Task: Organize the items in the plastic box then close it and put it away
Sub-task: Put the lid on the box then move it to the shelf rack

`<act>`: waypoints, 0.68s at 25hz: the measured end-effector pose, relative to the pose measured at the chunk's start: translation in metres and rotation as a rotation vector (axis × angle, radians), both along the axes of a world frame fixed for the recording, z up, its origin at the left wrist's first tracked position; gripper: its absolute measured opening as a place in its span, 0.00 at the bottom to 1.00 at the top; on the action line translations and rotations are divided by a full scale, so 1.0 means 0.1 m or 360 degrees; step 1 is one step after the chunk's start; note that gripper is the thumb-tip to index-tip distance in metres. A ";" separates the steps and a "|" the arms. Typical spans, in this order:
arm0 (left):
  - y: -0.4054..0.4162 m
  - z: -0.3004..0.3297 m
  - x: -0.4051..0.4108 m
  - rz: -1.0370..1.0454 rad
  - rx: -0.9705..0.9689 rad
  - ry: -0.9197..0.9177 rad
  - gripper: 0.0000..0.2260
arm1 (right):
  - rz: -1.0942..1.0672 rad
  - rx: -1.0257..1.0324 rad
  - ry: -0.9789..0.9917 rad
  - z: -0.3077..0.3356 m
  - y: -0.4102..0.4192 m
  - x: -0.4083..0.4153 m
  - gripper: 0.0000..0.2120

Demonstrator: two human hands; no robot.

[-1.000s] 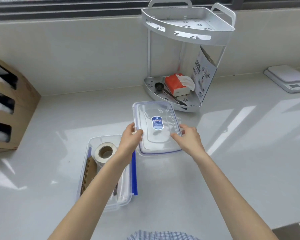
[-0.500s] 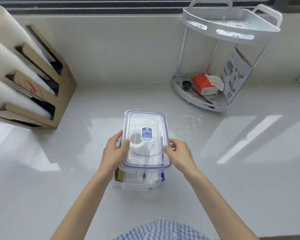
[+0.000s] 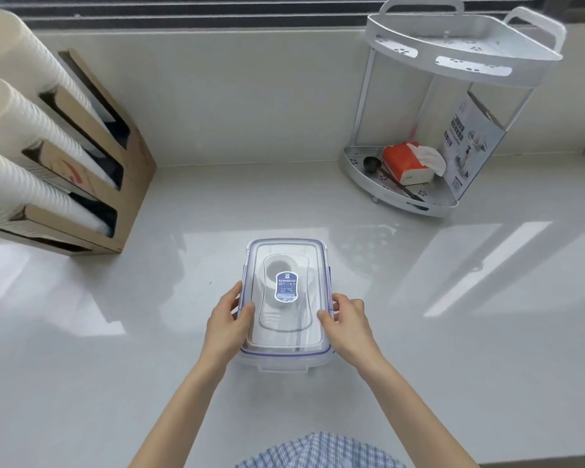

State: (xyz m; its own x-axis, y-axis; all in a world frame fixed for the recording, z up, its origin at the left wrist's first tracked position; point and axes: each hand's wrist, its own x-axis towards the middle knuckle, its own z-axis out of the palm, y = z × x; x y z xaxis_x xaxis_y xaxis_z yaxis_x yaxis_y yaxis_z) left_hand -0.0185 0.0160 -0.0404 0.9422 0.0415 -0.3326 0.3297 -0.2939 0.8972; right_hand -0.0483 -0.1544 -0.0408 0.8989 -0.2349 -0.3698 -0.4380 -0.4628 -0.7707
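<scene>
2 hands frame the plastic box (image 3: 286, 332), which stands on the white table (image 3: 453, 332) right in front of the person, midway between the cup holder (image 3: 81, 163) at the left and the corner rack (image 3: 436, 130) at the back right. The clear lid (image 3: 284, 329) lies on top of the box. The left hand (image 3: 227, 324) holds the left long edge, thumb on the lid and fingers (image 3: 232, 297) curled down the side; the right hand (image 3: 347, 324) holds the right edge the same way.

Through the lid a roll of tape (image 3: 279, 270) shows at the far end; the rest of the contents is too blurred to name. Whether the side latches are snapped down I cannot tell; the near flap (image 3: 282, 368) seems to stick out, so the closing looks unfinished.

The box should be light and stiff, with little inside. Its smooth plastic walls and the glossy table make it likely to slide when pressed, so one hand ought to steady it while the other snaps each flap. For carrying, the 2 long sides under the rim give the surest hold, not the lid alone.
</scene>
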 end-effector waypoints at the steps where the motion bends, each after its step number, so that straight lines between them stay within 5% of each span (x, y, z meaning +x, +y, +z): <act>1: 0.01 -0.01 0.00 -0.0002 -0.0009 -0.0002 0.20 | -0.0013 0.0001 -0.0003 0.00 0.01 -0.01 0.17; 17: 0.06 -0.09 -0.01 -0.0006 -0.0041 -0.0021 0.21 | -0.0067 -0.0002 0.0112 0.05 0.02 -0.03 0.20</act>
State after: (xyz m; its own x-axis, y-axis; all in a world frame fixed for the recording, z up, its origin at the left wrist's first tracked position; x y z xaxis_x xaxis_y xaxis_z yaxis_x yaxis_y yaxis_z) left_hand -0.0190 0.0219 -0.0495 0.9467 0.0295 -0.3208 0.3165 -0.2716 0.9089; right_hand -0.0516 -0.1527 -0.0359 0.8599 -0.2724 -0.4317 -0.5103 -0.4435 -0.7368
